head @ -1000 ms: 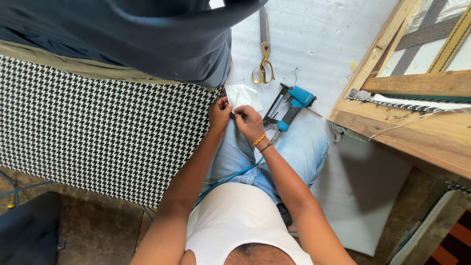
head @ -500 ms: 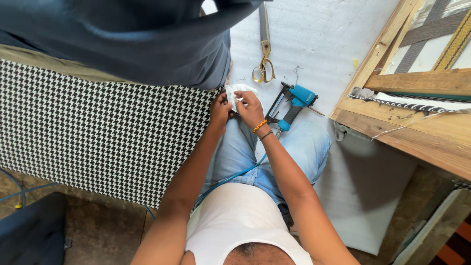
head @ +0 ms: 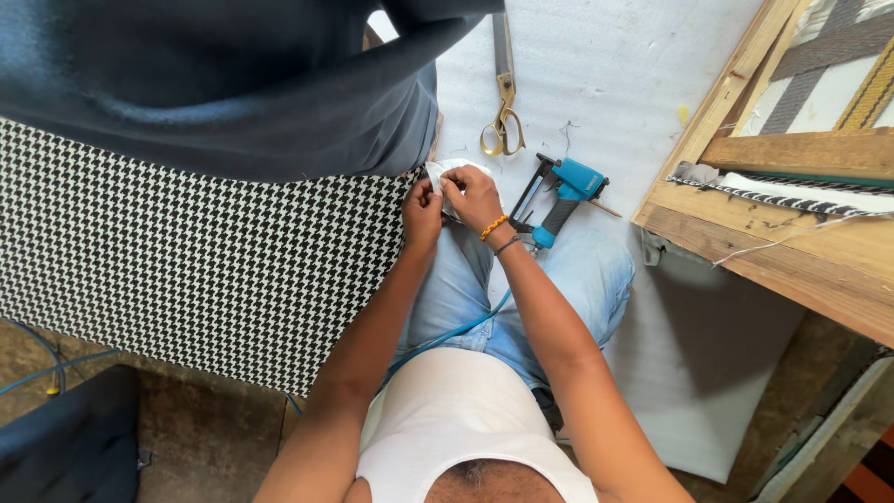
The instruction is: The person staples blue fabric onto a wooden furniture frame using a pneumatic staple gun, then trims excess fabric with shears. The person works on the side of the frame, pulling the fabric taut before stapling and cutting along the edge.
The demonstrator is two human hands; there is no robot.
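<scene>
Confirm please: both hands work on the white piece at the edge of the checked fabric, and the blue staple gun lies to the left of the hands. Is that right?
Not quite. In the head view the blue staple gun lies to the right of the hands, not the left. The left hand and right hand do work on the white piece at the checked fabric edge.

white piece [head: 453,173] — more of it now shows above my fingers | right hand [head: 473,197] — has slid over it (pinching its top edge) | left hand [head: 421,212] barely shifted
</scene>
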